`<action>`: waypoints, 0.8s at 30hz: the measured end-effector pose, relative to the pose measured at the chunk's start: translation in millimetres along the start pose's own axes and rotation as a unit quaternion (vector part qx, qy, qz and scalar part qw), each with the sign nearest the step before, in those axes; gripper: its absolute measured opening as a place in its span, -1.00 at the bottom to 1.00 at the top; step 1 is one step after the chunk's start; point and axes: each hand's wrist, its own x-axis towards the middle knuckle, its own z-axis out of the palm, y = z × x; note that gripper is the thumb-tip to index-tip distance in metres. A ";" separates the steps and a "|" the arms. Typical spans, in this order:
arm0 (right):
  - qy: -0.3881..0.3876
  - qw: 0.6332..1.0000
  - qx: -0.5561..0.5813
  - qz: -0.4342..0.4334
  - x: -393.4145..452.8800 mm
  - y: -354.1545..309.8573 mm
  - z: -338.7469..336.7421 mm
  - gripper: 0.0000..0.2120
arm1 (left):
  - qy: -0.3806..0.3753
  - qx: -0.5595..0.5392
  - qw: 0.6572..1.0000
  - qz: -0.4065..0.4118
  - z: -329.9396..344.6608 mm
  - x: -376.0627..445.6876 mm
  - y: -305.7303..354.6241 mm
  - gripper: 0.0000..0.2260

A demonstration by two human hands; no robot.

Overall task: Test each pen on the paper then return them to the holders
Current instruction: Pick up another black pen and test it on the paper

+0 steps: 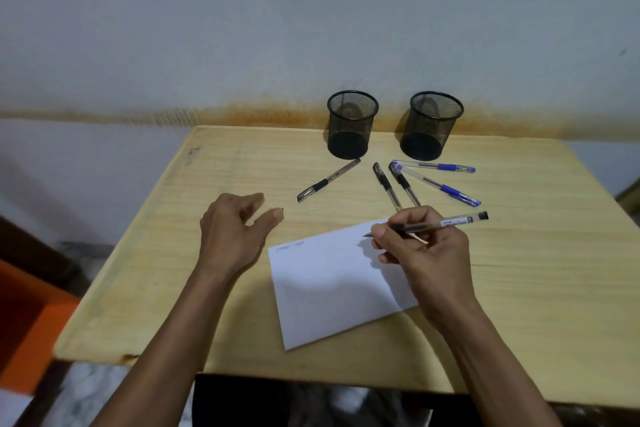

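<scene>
right grip: pinches pen, tip over paper | left grip: loose, fingers part-curled, holds nothing, rests on counter

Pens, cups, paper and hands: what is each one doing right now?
Left holder: upright, no pens in it.
Right holder: upright, no pens in it.
Held pen: uncapped, tip just above the paper.
Five loose pens: lying flat on the table, capped.
Paper: flat, a little writing at its top left.
Left hand: open, holding nothing.
Right hand: pinching the held pen.
</scene>
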 end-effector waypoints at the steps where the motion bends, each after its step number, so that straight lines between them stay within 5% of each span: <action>1: -0.002 1.000 -0.004 0.000 0.0 1.9 2.4 -0.85 | 0.013 -0.037 0.999 0.007 -1.3 -7.4 2.2 -0.64; 3: -0.015 1.000 -0.022 -0.012 1.0 4.0 8.0 -0.89 | 0.031 -0.070 0.995 0.065 -4.4 -24.8 1.9 -0.69; 8: -0.097 0.990 -0.086 -0.056 11.5 1.9 30.3 -0.86 | -0.049 0.123 0.963 0.234 -2.6 -39.6 -27.2 -0.57; 14: -0.155 0.970 -0.177 -0.061 30.6 9.4 51.3 -0.86 | -0.080 0.158 0.953 0.245 2.0 -36.0 -33.0 -0.53; 24: -0.162 0.974 -0.160 -0.007 44.7 36.2 55.6 -0.82 | -0.078 0.117 0.958 0.251 3.5 -36.9 -34.6 -0.57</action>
